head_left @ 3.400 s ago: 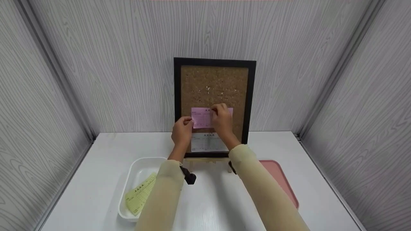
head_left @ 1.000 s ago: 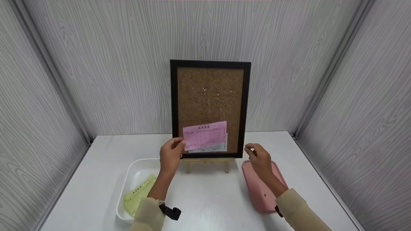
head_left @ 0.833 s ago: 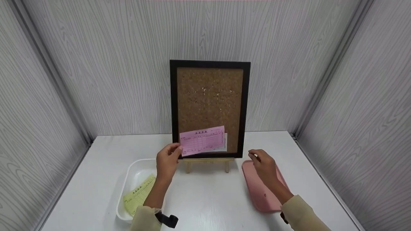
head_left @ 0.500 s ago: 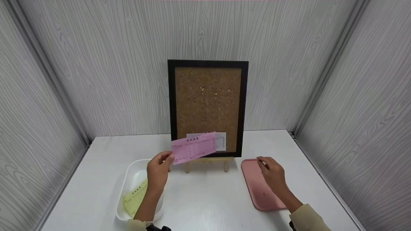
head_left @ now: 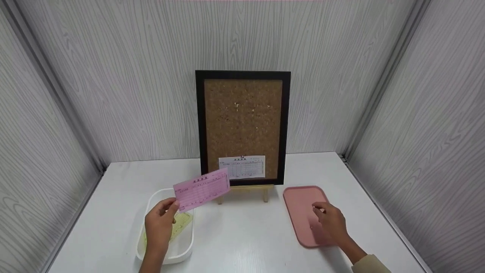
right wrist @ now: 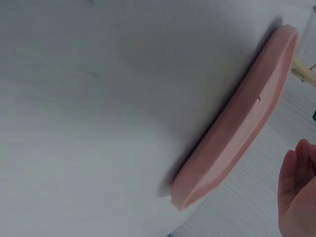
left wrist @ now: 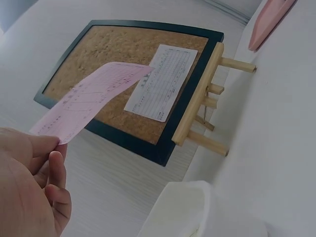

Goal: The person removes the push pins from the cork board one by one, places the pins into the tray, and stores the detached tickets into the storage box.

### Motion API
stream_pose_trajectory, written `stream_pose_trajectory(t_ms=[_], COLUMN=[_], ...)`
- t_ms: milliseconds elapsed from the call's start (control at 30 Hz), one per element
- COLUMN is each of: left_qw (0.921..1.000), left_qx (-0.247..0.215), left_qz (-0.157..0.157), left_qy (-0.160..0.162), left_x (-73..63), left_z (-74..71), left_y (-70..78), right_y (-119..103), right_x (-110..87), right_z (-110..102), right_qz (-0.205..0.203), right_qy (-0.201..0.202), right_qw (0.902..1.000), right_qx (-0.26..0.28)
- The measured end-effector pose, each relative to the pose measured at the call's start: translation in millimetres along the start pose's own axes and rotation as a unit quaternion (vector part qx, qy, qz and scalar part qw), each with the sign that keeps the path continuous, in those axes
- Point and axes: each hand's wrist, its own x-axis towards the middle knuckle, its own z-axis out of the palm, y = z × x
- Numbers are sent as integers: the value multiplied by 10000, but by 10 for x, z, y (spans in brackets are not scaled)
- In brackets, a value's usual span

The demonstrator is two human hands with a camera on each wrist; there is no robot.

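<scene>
Head view: corkboard behind, white tray below, pink slip held up between.
By the nearer left hand its corner is pinched, long axis rising rightward from the fingers; whether anything is gripped by the right hand cannot be told.

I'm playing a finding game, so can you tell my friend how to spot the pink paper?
Find the tall black-framed cork board standing at the back of the table. At its lower left corner, the person's left hand holds a printed slip up by one edge. It's the pink one: the board's slip is white, and the tray's slip is yellow.
</scene>
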Motion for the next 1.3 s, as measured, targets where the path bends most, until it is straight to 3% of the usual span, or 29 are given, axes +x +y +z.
stream_pose_trajectory(t_ms=[233,467,667,967,1300], left_qw=[9987,9968,9926,9835,9770], left_qx=[152,316,657,865,1121], left_qz=[-431,-570,-768,-1276,-1526], left_qy=[235,465,675,949,983], left_x=[-31,-35,-11,57,100], left_z=[-157,-268,-377,-540,-646], left_y=[-141,-272,-379,-552,-719], right_y=[151,258,282,281,278], right_x=[-96,-153,-182,-196,-206], right_z=[1,-25,-52,-33,-48], right_qz=[485,565,909,962,1055], right_qy=[-439,-789,-1164,-1255,-1306], right_qw=[9965,9902,9830,9800,9782], right_qx=[-516,-1005,-1090,-1211,-1223])
